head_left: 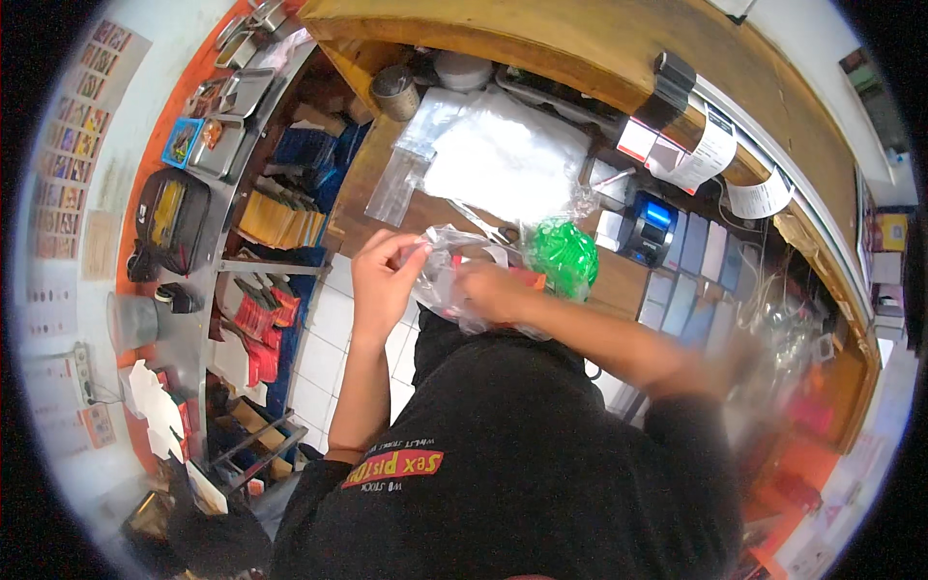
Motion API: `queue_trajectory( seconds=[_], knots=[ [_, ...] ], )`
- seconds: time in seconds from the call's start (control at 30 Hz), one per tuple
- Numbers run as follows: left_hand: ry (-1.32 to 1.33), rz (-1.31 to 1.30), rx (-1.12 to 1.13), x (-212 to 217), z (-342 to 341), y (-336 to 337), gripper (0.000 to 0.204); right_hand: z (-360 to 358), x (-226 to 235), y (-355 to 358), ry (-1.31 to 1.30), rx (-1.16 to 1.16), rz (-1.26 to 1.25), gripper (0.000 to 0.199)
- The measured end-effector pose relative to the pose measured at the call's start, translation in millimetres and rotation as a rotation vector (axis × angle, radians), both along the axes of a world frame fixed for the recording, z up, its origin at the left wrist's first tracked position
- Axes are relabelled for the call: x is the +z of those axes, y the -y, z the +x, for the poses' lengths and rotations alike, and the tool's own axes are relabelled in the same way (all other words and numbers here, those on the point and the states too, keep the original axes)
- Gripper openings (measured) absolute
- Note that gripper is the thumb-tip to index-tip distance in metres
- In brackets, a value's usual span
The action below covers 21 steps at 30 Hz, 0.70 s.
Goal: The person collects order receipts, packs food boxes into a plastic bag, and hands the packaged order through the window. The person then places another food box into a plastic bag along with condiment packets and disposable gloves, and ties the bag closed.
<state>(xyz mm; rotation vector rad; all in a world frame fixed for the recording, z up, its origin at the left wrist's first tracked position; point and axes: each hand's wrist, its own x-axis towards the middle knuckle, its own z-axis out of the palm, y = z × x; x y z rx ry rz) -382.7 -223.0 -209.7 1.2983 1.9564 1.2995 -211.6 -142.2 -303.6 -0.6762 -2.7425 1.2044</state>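
Note:
My left hand (385, 275) pinches the edge of a clear plastic bag (447, 259) that I hold in front of my chest. My right hand (491, 290) is pushed into the bag, gripping it from inside, and looks blurred. Something red and white shows through the plastic near my right fingers; what it is I cannot tell. A green mesh-like bundle (561, 253) lies just beyond my right hand on the wooden counter (367, 174), wrapped in clear film. Scissors (488, 227) rest on the counter behind the bag.
A stack of clear plastic bags (503, 155) lies further back. A small printer (646, 224) with a blue light stands at the right, paper slips (710, 150) hanging above it. Metal shelves (232, 251) at left hold packets and trays. White tiles (324, 338) below.

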Motion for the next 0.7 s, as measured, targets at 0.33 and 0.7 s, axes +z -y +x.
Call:
queue_trajectory(
  seconds=[0.33, 0.7],
  knots=[
    [0.040, 0.045, -0.081, 13, 5, 0, 0.006, -80, -61, -13, 0.108, 0.260, -0.096, 0.024],
    [0.566, 0.058, -0.080, -18, 2, -17, 0.011, 101, 88, -67, 0.514, 0.395, -0.063, 0.037]
  ],
)
